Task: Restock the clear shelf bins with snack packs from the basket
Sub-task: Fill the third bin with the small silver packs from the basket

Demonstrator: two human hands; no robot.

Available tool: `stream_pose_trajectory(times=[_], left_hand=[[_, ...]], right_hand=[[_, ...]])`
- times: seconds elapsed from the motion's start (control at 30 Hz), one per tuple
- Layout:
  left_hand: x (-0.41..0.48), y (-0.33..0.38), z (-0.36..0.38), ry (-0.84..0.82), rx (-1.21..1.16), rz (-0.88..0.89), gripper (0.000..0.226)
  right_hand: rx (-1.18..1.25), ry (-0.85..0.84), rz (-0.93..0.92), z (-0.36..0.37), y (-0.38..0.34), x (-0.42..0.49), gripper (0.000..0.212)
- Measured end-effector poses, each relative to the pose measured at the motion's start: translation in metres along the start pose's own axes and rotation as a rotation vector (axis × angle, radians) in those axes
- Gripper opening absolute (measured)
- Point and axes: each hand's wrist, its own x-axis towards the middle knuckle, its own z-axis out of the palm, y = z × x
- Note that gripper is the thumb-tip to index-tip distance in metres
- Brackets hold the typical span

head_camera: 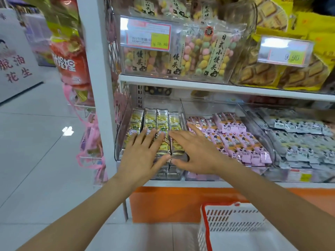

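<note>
Long yellow-green snack packs (154,120) lie side by side in the leftmost clear bin (117,142) on the lower shelf. My left hand (143,156) lies flat on them with its fingers spread. Beside it, my right hand (195,153) also rests flat on the packs, fingers straight, its little finger reaching over the divider toward the pink packs (241,140). Neither hand holds anything. The white basket with a red rim (206,230) stands on the floor at the bottom right, below my right forearm; no packs show in the part I see.
A third clear bin holds grey packs (301,142). The upper shelf carries a bin of pastel ball snacks (195,53) and yellow biscuit bags (282,73). The white shelf post (97,87) stands left, with hanging bags (70,57) beside it and tiled aisle floor beyond.
</note>
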Motion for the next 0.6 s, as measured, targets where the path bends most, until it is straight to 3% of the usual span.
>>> stream_pose_trajectory(times=[0.2, 0.4, 0.6], left_hand=[[-0.005, -0.005, -0.005, 0.012, -0.101, 0.023, 0.07], [-0.011, -0.017, -0.016, 0.115, 0.15, 0.049, 0.067], [-0.02, -0.019, -0.037, -0.156, 0.509, -0.117, 0.077]], right_hand=[[-0.064, -0.1, 0.041, 0.004, -0.01, 0.012, 0.1], [-0.097, -0.086, 0.039, 0.011, -0.011, 0.012, 0.097], [-0.115, -0.132, 0.024, 0.001, -0.014, 0.017, 0.095]])
